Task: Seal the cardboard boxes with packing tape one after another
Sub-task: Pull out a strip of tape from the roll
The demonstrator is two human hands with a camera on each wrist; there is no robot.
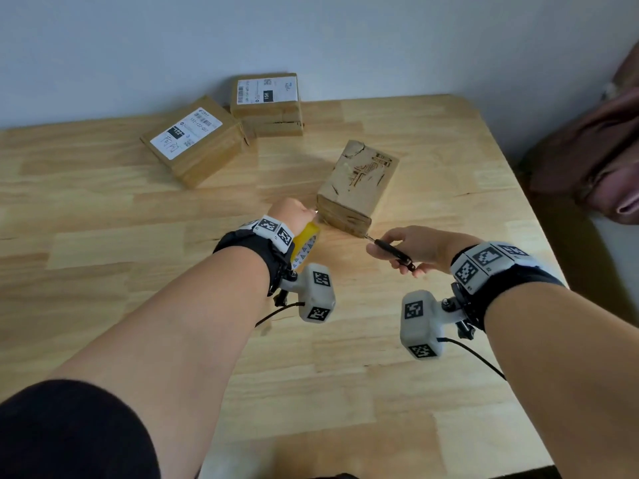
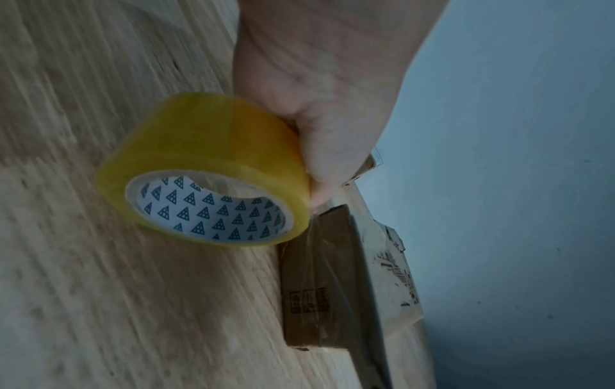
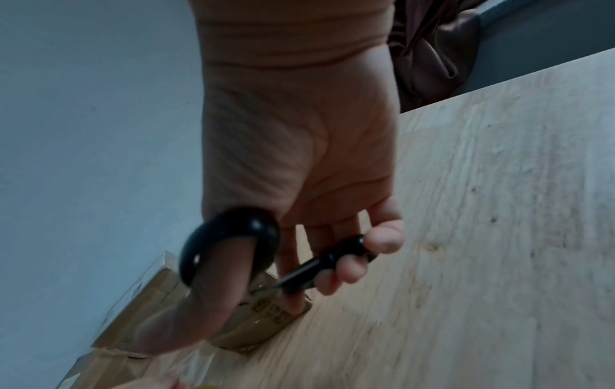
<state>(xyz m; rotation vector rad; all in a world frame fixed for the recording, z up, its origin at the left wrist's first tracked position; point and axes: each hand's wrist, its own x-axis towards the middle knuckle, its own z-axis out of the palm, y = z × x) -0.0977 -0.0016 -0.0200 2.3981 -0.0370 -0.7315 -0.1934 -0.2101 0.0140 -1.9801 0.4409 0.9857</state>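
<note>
A small cardboard box [image 1: 358, 184] wrapped in clear tape lies mid-table, seen also in the left wrist view as the box [image 2: 316, 284]. My left hand [image 1: 288, 212] grips a yellow tape roll [image 1: 304, 245] at the box's near left corner; the roll [image 2: 199, 168] has a strip of tape running onto the box side. My right hand [image 1: 411, 248] holds black-handled scissors [image 1: 392, 252], their tip at the box's near right corner. In the right wrist view my thumb sits through one scissor loop [image 3: 229, 242] and the fingers curl round the other handle.
Two more cardboard boxes with white labels stand at the back of the wooden table [image 1: 138, 236]: one box [image 1: 193, 140] to the left, another box [image 1: 268, 103] against the wall. Brown-pink fabric [image 1: 594, 157] lies beyond the table's right edge.
</note>
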